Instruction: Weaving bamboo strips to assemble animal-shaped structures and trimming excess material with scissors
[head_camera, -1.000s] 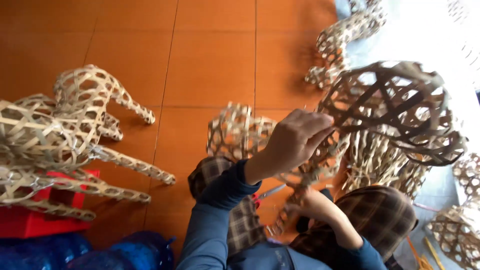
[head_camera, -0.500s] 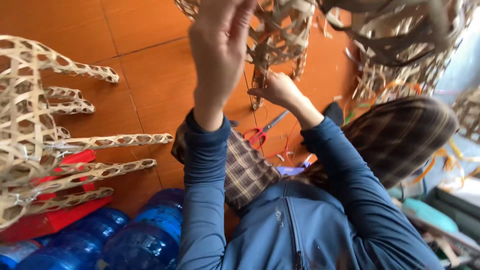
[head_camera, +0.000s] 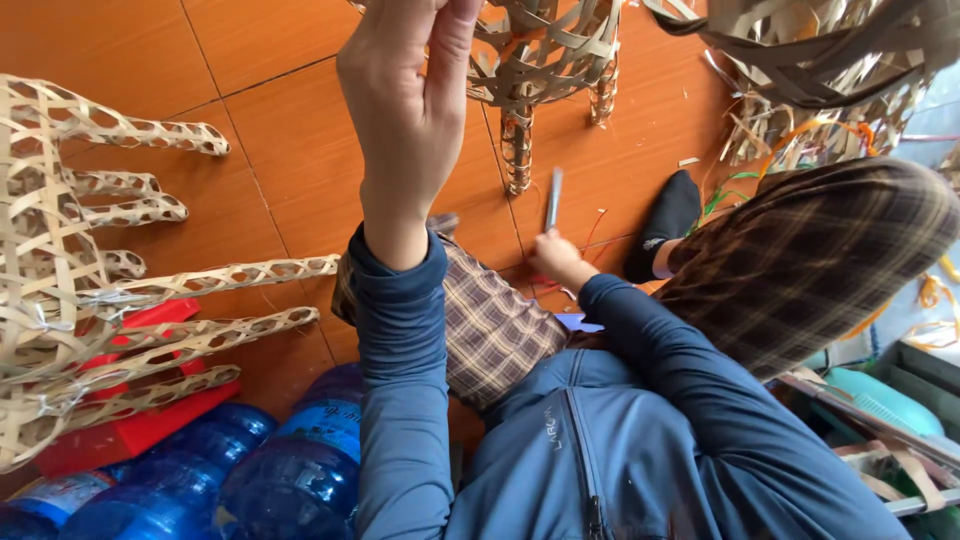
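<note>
Two hands share the work on a woven bamboo frame (head_camera: 545, 60) that stands on the orange tiled floor (head_camera: 250, 150) just ahead of the seated person. The left hand (head_camera: 405, 120) is raised high, its fingers pressed together at the top edge of the view, seemingly pinching something thin; what it grips is cut off, so I cannot tell for sure. The right hand (head_camera: 560, 262) is low, near the floor beside the frame's leg (head_camera: 517, 150), closed around a slim grey tool (head_camera: 554, 198) that points upward; it may be scissors or a blade, too blurred to say.

To do this step well, I judge that the upper hand should keep whatever strand it pinches taut and steady, while the lower hand brings the tool in close to the weave without nicking the neighbouring strips. Keeping the frame upright matters, since neither hand braces it.

Other woven figures (head_camera: 90, 280) lie to the left over a red box (head_camera: 140, 420), with blue water bottles (head_camera: 290, 470) near the person's knee. Loose strip offcuts (head_camera: 790, 140) litter the floor on the right.
</note>
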